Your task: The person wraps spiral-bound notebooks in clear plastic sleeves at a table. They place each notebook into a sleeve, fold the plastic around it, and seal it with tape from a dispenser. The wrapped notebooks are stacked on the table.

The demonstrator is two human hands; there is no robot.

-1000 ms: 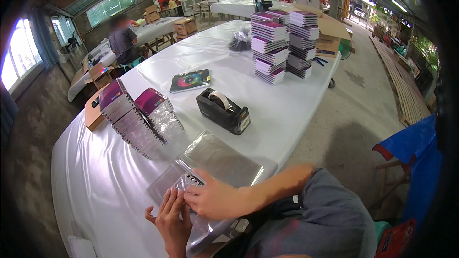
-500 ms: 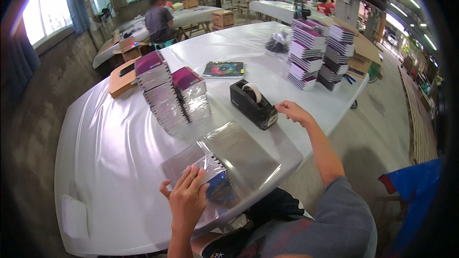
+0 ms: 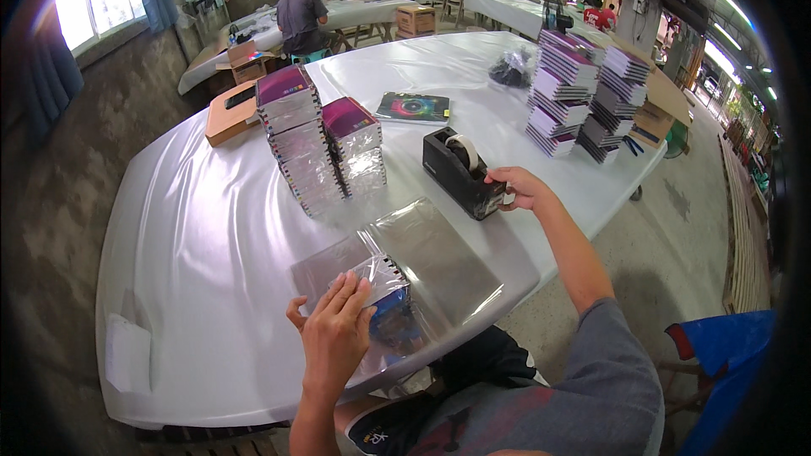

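My left hand point(image 3: 335, 329) presses flat on a spiral notebook in a clear plastic sleeve point(image 3: 390, 308) at the near edge of the white table point(image 3: 194, 228). My right hand point(image 3: 519, 187) reaches out to the black tape dispenser point(image 3: 460, 171) and touches its near end, fingers curled at the tape. Loose clear sleeves point(image 3: 431, 253) lie just beyond the notebook.
Two stacks of wrapped notebooks point(image 3: 321, 139) stand mid-table, taller stacks point(image 3: 579, 101) at the far right. A single notebook point(image 3: 414, 106) lies flat beyond the dispenser, a cardboard box point(image 3: 228, 114) at the left edge. A person point(image 3: 300, 13) sits at another table behind.
My right hand left the notebook and reached across to the tape dispenser. My left hand stayed on the wrapped notebook. The view shifted left.
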